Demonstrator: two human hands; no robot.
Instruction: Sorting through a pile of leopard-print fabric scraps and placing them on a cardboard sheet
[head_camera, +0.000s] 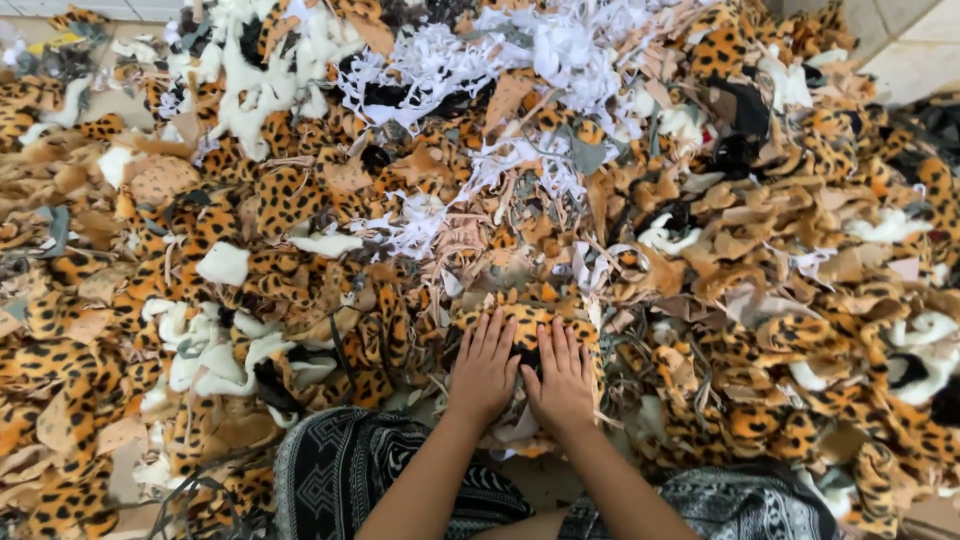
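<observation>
My left hand (484, 367) and my right hand (562, 378) lie side by side, palms down, fingers stretched forward. Both press flat on a leopard-print plush scrap (527, 318), orange with black spots, just in front of my knees. Neither hand grips anything. All around them spreads a big heap of fabric offcuts (300, 210): leopard-print plush, tan backing pieces and white fleece bits.
Shredded white strips (440, 60) lie at the back middle of the heap. White fleece scraps (215, 350) sit to my left. My legs in black-and-white patterned cloth (340, 470) are at the bottom. Pale floor tiles (915, 45) show at top right.
</observation>
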